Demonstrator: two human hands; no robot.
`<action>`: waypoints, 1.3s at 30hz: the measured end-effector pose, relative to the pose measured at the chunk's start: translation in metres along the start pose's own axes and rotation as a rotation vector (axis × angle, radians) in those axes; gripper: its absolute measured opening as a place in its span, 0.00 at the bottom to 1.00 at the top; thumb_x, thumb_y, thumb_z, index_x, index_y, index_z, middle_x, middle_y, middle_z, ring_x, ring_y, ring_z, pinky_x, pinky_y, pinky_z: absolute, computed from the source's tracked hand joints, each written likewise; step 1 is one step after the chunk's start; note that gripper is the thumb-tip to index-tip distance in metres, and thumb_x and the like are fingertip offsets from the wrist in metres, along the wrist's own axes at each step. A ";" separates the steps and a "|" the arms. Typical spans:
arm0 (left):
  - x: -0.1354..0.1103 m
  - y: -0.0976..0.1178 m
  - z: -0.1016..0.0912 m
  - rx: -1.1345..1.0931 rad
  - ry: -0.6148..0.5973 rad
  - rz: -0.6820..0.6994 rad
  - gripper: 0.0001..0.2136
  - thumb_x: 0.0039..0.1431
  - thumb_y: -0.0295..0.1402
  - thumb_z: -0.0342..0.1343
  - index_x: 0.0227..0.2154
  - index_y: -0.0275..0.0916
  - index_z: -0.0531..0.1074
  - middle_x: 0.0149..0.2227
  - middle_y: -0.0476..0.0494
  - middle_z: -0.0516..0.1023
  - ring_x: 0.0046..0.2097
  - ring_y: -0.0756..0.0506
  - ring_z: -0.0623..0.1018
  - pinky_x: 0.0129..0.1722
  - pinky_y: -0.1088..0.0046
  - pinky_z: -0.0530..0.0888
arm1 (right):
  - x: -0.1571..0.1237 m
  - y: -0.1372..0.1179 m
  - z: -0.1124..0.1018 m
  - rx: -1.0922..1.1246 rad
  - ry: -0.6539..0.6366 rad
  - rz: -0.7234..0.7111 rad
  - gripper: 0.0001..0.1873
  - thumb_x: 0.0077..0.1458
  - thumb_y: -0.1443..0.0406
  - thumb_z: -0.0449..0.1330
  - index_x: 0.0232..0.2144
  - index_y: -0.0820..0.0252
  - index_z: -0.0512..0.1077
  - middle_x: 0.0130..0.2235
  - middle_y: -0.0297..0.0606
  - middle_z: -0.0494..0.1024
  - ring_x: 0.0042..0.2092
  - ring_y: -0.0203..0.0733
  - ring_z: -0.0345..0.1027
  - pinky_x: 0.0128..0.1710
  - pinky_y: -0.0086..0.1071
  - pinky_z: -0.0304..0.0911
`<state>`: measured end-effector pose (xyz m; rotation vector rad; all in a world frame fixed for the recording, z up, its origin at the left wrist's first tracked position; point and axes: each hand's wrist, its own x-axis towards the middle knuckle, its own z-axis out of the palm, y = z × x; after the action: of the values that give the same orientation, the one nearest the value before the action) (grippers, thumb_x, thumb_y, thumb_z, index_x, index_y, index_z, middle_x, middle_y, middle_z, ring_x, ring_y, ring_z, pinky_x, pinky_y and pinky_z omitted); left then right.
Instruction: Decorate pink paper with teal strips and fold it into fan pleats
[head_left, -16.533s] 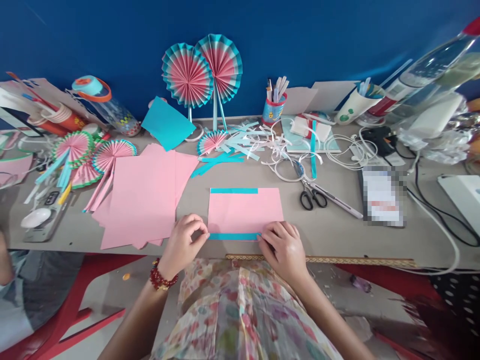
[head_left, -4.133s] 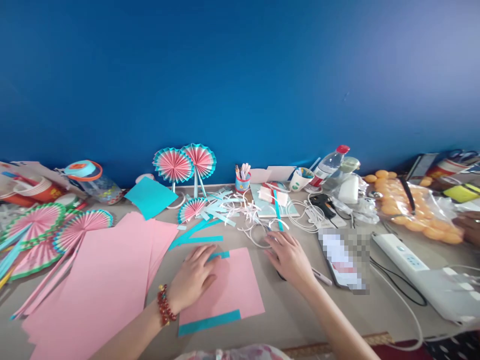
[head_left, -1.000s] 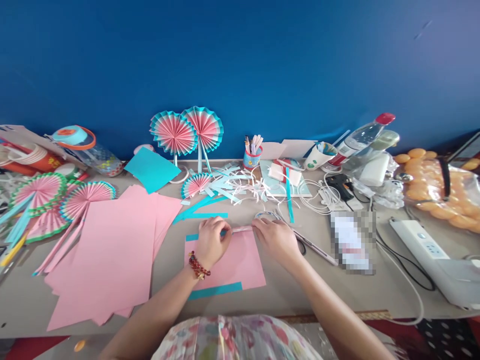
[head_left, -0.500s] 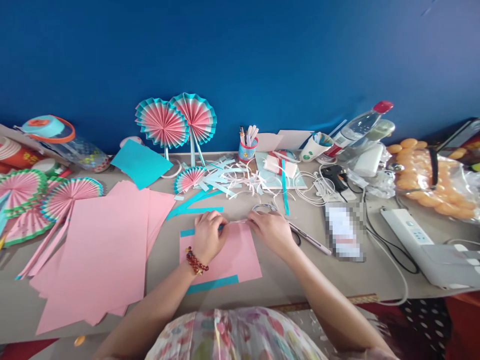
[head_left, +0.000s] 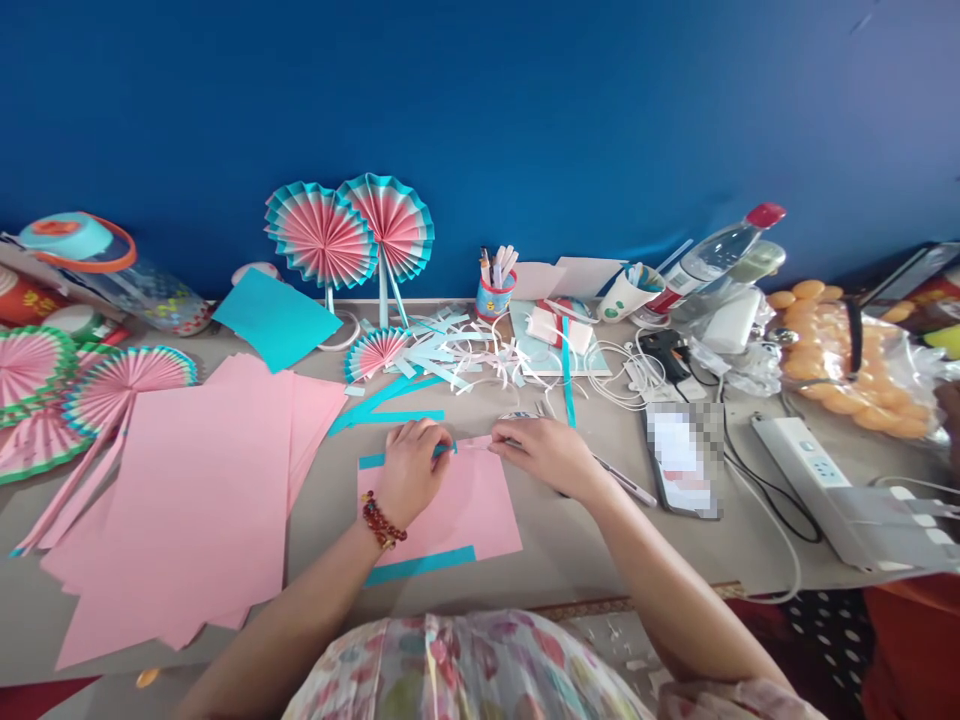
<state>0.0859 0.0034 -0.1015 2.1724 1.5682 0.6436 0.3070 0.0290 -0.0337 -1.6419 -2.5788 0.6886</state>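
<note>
Wall [head_left: 480,120]: blue, at 12 o'clock.
Table [head_left: 555,560]: grey, bearing the items below.
Stack of pink sheets [head_left: 202,480]: at 9 o'clock, loosely fanned, probably set aside to leave the middle for one sheet.
Orange balls [head_left: 832,360] in clear plastic: between 2 and 3 o'clock.
Pair of pleated paper fans [head_left: 322,245]: at 11 o'clock, upright against the wall, which seems to support them.
Single pink sheet [head_left: 480,500]: at the dial's centre, flat on the table, slightly skewed, within reach of both hands.
Cyan sheet [head_left: 277,320]: between 10 and 11.
Left hand [head_left: 412,470]: over the sheet's far edge, fingers curled, thumb near them, likely steadying the paper; whether it pinches or merely presses cannot be told.
Right hand [head_left: 544,450]: at 1 o'clock, thumb and fingertips drawn close together beside the far edge; whether they grip anything cannot be told.
Smartphone [head_left: 684,460]: at 3, screen unreadable.
Pencil cup [head_left: 496,305]: just past 12, keeping its contents upright.
Near blue strip [head_left: 424,564]: along the 6 o'clock edge, ending short of the right corner.
Far blue strip [head_left: 371,461]: along the opposite edge, partly hidden by the left hand.
Pale sliver [head_left: 474,446]: between the hands, material unclear.
</note>
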 end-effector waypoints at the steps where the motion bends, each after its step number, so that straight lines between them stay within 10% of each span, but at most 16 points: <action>1: 0.000 0.000 0.000 -0.004 -0.001 0.002 0.03 0.59 0.27 0.55 0.33 0.42 0.69 0.38 0.48 0.76 0.43 0.42 0.73 0.47 0.63 0.64 | 0.002 -0.002 0.001 -0.017 0.001 0.000 0.09 0.63 0.62 0.54 0.33 0.52 0.73 0.34 0.31 0.79 0.35 0.37 0.70 0.29 0.28 0.48; 39: -0.004 -0.001 -0.005 -0.016 -0.006 0.038 0.07 0.61 0.25 0.55 0.40 0.43 0.71 0.41 0.46 0.77 0.45 0.41 0.74 0.46 0.62 0.66 | 0.010 -0.016 -0.003 -0.294 -0.059 0.089 0.12 0.65 0.60 0.52 0.36 0.54 0.75 0.36 0.36 0.82 0.37 0.40 0.73 0.31 0.32 0.46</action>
<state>0.0817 0.0004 -0.0985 2.1953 1.5172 0.6590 0.2889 0.0330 -0.0275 -1.8502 -2.7743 0.3783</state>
